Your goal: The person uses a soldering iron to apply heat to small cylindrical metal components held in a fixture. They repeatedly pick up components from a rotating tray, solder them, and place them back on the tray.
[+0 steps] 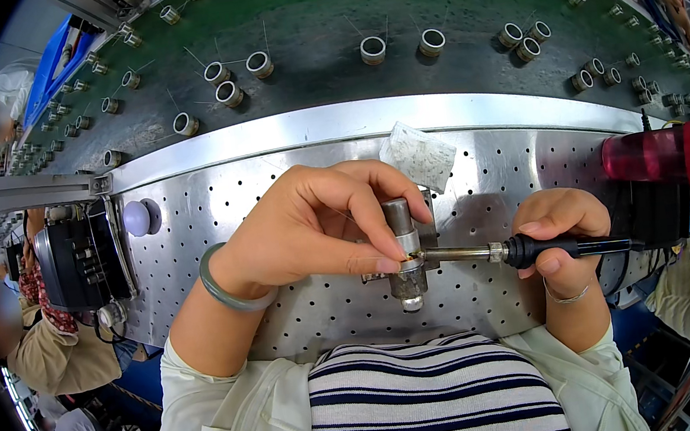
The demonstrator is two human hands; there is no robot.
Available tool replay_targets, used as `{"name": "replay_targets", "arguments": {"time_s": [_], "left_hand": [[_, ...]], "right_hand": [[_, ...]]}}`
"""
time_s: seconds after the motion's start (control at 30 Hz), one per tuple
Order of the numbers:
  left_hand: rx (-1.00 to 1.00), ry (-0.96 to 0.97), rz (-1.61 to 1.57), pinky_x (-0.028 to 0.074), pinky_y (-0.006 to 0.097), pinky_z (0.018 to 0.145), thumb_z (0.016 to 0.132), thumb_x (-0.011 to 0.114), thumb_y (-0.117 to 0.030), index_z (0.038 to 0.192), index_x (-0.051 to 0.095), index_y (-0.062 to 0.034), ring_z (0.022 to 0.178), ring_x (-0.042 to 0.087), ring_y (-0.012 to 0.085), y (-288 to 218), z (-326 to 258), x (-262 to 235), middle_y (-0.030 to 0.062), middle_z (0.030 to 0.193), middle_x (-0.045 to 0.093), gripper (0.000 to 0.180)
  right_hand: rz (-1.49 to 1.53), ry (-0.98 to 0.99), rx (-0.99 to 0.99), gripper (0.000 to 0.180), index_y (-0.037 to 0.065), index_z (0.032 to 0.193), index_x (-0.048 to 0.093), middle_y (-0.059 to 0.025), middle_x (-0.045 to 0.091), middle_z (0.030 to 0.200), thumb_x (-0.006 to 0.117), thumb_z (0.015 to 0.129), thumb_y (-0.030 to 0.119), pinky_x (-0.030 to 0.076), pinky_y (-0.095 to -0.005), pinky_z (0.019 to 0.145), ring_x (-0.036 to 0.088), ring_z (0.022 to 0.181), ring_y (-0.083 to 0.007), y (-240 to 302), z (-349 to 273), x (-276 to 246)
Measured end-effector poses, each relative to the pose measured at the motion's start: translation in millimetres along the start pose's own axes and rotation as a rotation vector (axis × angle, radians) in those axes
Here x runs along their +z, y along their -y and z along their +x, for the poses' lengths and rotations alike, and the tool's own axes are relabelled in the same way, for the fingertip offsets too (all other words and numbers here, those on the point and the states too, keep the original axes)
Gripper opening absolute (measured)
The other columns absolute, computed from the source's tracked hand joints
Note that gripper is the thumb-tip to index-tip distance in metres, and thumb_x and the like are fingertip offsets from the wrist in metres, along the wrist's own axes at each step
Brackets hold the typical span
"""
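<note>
While the left hand arches over a small metal cylinder, its thumb and forefinger pinch together at the cylinder's side, right where the iron's tip meets it; the other fingers curl loosely above. A green bangle sits on that wrist. The cylinder stands in a fixture on the perforated steel plate, about at the plate's middle, just in front of the person's striped shirt.

The right hand wraps the black handle of a soldering iron, fingers pressed closed around it, thumb on the near side. The iron lies level, its metal shaft pointing left and its tip touching the cylinder beside the left fingertips. A thin bracelet circles the right wrist.

Behind the plate, past a bright metal rail, a dark green belt carries many small metal rings spaced apart. A white sponge rests on the plate near the rail. A red cylinder lies at the right, a black box at the left. Other people sit at both sides.
</note>
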State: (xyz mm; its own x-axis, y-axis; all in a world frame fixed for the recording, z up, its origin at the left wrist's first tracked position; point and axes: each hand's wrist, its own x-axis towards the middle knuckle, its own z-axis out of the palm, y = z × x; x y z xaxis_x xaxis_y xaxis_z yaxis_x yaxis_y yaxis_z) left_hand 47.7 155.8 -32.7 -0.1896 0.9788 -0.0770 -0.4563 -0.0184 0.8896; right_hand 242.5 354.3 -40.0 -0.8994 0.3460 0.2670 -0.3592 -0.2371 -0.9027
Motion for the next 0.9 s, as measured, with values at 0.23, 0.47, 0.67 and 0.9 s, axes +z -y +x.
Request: {"name": "replay_targets", "arguments": {"time_s": [0.23, 0.47, 0.67, 0.9], "left_hand": [[-0.008, 0.028, -0.018, 0.046, 0.032, 0.088, 0.068, 0.076, 0.007, 0.084, 0.071, -0.0027, 0.1, 0.06, 0.0238, 1.7, 1.2, -2.7, 0.0203, 0.107, 0.062, 0.019], [-0.139, -0.033, -0.104, 0.049, 0.019, 0.065, 0.073, 0.073, 0.002, 0.129, 0.05, 0.0066, 0.088, 0.063, 0.0144, -8.9, 4.7, 6.6, 0.0206, 0.103, 0.064, 0.061], [-0.189, -0.045, -0.104, 0.05, 0.018, 0.067, 0.073, 0.073, 0.003, 0.136, 0.041, 0.0079, 0.087, 0.062, 0.0128, -11.6, 5.9, 8.3, 0.0204, 0.102, 0.064, 0.071], [-0.215, -0.032, -0.139, 0.051, 0.019, 0.075, 0.071, 0.072, 0.008, 0.139, 0.036, 0.0077, 0.093, 0.063, 0.0153, -10.2, 4.6, 10.1, 0.0206, 0.104, 0.063, 0.076]], "right_hand": [[-0.042, 0.045, -0.031, 0.024, -0.006, 0.087, 0.064, -0.0129, 0.063, 0.069, 0.076, 0.067, -0.003, 0.044, -0.0269, 0.051, 0.058, 0.054, -0.0184, -0.5, 1.4, -2.9], [-0.094, 0.079, -0.072, 0.024, -0.006, 0.086, 0.064, -0.0127, 0.062, 0.066, 0.076, 0.066, -0.003, 0.043, -0.0271, 0.049, 0.058, 0.053, -0.0189, -0.3, 3.5, -5.1], [-0.136, 0.083, -0.076, 0.024, -0.006, 0.085, 0.065, -0.012, 0.061, 0.065, 0.077, 0.066, 0.0, 0.043, -0.0269, 0.049, 0.057, 0.052, -0.0188, 0.9, 3.2, -6.8], [-0.111, 0.024, -0.073, 0.02, -0.005, 0.085, 0.065, -0.0119, 0.062, 0.066, 0.075, 0.069, 0.001, 0.043, -0.0263, 0.049, 0.057, 0.051, -0.018, 1.2, 1.9, -5.8]]}}
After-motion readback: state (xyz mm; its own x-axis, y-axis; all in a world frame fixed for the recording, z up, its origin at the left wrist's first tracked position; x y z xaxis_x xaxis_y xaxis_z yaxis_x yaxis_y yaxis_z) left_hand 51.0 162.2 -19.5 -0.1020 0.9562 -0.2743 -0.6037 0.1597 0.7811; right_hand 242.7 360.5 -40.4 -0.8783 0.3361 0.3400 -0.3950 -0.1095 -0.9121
